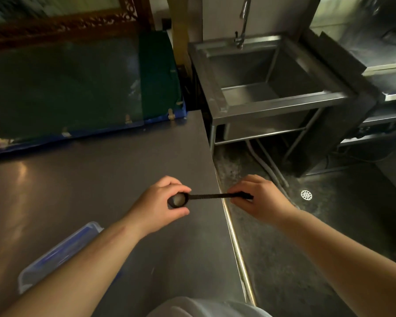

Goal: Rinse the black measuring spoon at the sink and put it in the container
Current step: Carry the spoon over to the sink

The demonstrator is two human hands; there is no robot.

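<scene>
The black measuring spoon lies level between both hands above the right edge of the steel table. My left hand cups its round bowl, which shows a pale residue inside. My right hand pinches the far end of the handle, out past the table edge. The steel sink with its tall tap stands further back on the right, basin dry-looking. A clear plastic container with a blue rim sits at the near left, partly hidden under my left forearm.
A green board with blue edging leans at the back of the table. Between table and sink the floor is dark and wet-looking, with a round drain and pipes under the sink. More steel shelving stands at the far right.
</scene>
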